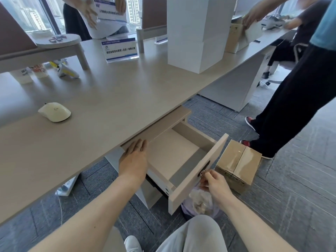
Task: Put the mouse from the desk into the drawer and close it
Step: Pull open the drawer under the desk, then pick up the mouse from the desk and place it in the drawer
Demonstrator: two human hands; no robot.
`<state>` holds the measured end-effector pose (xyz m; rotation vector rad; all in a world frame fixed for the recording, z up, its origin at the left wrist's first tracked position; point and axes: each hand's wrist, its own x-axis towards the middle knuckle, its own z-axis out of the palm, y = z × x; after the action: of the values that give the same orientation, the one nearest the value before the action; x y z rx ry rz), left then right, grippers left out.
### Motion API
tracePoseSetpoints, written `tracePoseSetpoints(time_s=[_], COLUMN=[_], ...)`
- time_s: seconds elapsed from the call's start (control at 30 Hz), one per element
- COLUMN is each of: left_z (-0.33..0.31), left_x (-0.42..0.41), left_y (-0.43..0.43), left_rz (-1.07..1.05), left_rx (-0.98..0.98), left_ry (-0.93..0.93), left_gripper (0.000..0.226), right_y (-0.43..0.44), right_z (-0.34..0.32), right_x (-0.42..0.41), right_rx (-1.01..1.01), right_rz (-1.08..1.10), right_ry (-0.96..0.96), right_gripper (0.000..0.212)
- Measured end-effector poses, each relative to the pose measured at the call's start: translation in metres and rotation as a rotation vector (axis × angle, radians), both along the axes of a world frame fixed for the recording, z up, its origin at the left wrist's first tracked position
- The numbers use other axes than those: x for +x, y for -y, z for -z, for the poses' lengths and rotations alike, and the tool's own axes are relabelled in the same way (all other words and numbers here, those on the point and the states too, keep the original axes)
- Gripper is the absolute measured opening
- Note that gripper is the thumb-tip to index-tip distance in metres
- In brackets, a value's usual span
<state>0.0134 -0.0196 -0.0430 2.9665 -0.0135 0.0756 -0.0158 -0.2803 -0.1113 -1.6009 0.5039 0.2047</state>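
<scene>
A cream-white mouse (54,112) lies on the beige desk (112,99), to the left and well away from both hands. Under the desk's front edge a beige drawer (198,175) stands pulled open, and its inside is bare. My left hand (133,159) rests flat on the drawer's left rim, just below the desk edge, fingers together and holding nothing. My right hand (211,182) pinches the small metal key at the dark lock slot on the drawer front.
Two stacked white boxes (198,33), a blue-and-white sign (121,50) and a riser shelf (56,42) stand on the desk. A taped cardboard box (238,164) and a bagged bin (201,202) sit on the floor by the drawer. A person's legs (283,110) stand at right.
</scene>
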Motion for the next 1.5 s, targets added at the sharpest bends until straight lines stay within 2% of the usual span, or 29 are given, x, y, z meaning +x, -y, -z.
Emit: tracePoseSetpoints(time_s=[0.6, 0.77, 0.83, 0.9, 0.97, 1.03, 1.1, 1.2, 1.27, 1.37, 1.5], left_z=[0.015, 0.002, -0.015, -0.043, -0.077, -0.107, -0.127, -0.142, -0.142, -0.129, -0.11], left_x=[0.008, 0.012, 0.002, -0.013, -0.03, -0.041, -0.043, -0.048, -0.058, -0.083, -0.097], left_y=[-0.009, -0.019, -0.017, -0.017, -0.026, -0.052, -0.096, -0.183, -0.243, -0.323, -0.375], left_rz=[0.031, 0.086, 0.106, 0.182, 0.291, 0.298, 0.201, -0.068, -0.249, -0.515, -0.657], left_rx=[0.037, 0.008, -0.054, -0.193, -0.343, -0.397, -0.401, -0.361, -0.251, 0.008, 0.002], left_ry=[-0.022, -0.173, -0.206, -0.146, -0.032, 0.127, 0.265, 0.378, 0.3, 0.046, -0.041], left_gripper=[0.086, 0.088, 0.085, 0.071, 0.054, 0.046, 0.045, 0.045, 0.057, 0.083, 0.087], right_y=[0.026, 0.029, 0.033, 0.035, 0.03, 0.013, -0.017, -0.084, -0.139, -0.228, -0.341], right_z=[0.0, -0.009, -0.016, -0.031, -0.056, -0.083, -0.108, -0.14, -0.156, -0.173, -0.184], right_x=[-0.026, -0.027, -0.03, -0.029, -0.02, -0.006, 0.01, 0.031, 0.042, 0.061, 0.084], right_rx=[-0.031, -0.06, -0.146, -0.302, -0.411, -0.511, -0.591, -0.637, -0.629, -0.616, -0.686], right_rz=[0.019, -0.024, -0.001, 0.053, 0.12, 0.113, 0.017, -0.204, -0.357, -0.587, -0.843], right_ry=[-0.023, -0.055, -0.046, 0.043, 0.243, 0.437, 0.549, 0.72, 0.819, 0.897, 0.957], right_gripper=[0.026, 0.022, 0.025, 0.033, 0.035, 0.038, 0.04, 0.05, 0.052, 0.044, 0.048])
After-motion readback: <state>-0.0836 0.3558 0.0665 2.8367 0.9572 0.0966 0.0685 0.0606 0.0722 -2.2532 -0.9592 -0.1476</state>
